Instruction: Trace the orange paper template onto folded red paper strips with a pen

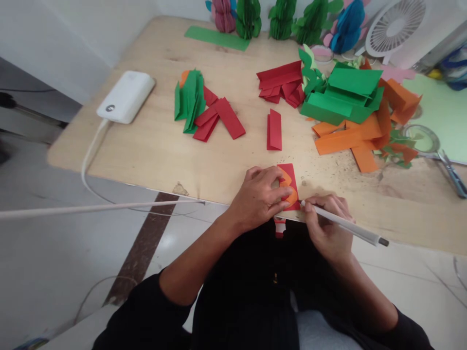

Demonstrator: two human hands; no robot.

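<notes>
My left hand (260, 197), fingers curved and pressing down, holds an orange paper cutout (291, 196) with rounded edges flat against a red paper piece (288, 168). Both lie at the table's front edge, partly covered by my fingers. A white pen (346, 224) is gripped in my right hand (330, 223). Its tip is close to the right edge of the red paper; whether it touches cannot be made out. Just beyond, a folded red strip (274, 130) lies by itself.
Folded green strips (189, 99) and red strips (228, 116) lie at centre left. Red (280, 80), green (350, 87) and orange papers (350, 138) pile up at right, near tape (423, 138) and scissors (452, 175). A power bank (126, 97), paper ornaments (248, 17) and fan (396, 26) stand around.
</notes>
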